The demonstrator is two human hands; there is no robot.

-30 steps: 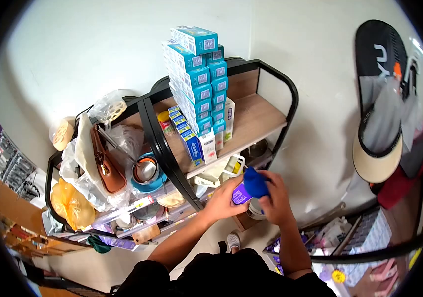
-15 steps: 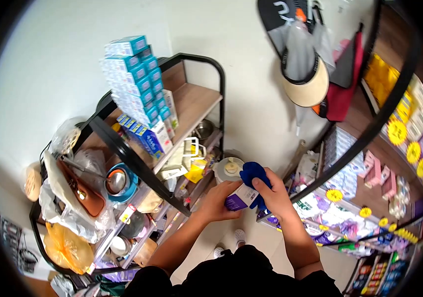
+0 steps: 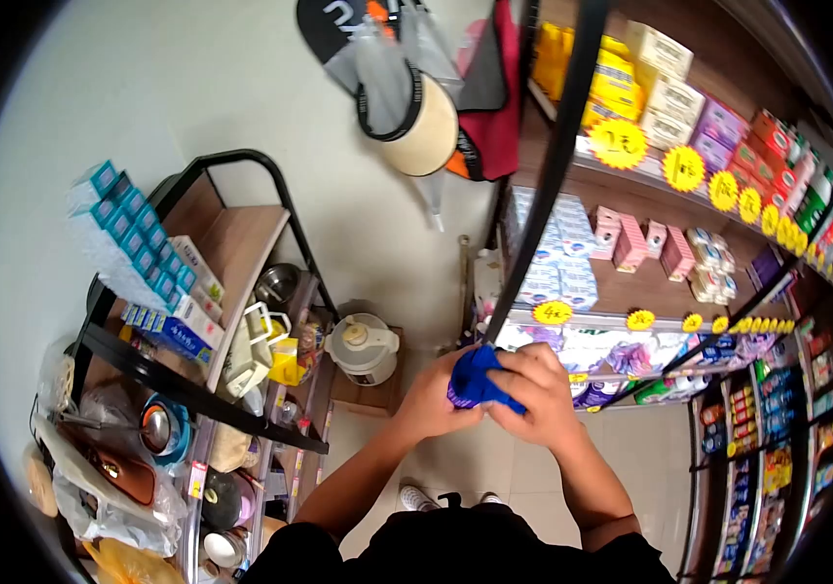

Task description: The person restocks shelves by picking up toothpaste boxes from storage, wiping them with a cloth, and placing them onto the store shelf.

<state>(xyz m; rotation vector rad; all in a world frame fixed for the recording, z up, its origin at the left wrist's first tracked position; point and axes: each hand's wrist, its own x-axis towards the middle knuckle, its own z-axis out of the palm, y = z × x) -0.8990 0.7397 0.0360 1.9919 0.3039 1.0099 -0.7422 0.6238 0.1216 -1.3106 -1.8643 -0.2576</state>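
Both hands meet low in the middle of the head view, over the floor. My left hand (image 3: 434,397) is closed round a purple box, of which only a small edge shows beside the cloth. A crumpled blue cloth (image 3: 476,378) lies over the box. My right hand (image 3: 536,394) has its fingers bent and pressed on the cloth from the right. Most of the box is hidden by the cloth and the fingers.
At left, a black-framed shelf (image 3: 249,234) bears stacked teal boxes (image 3: 134,234), pans and bags. A white pot (image 3: 365,348) stands beyond my hands. Visors (image 3: 421,127) hang on the wall. Shelves of packaged goods with yellow tags (image 3: 618,144) fill the right.
The view has swung right, bringing the goods shelves in and shifting the teal boxes left. The blue cloth now covers more of the purple box, with my right hand over it.
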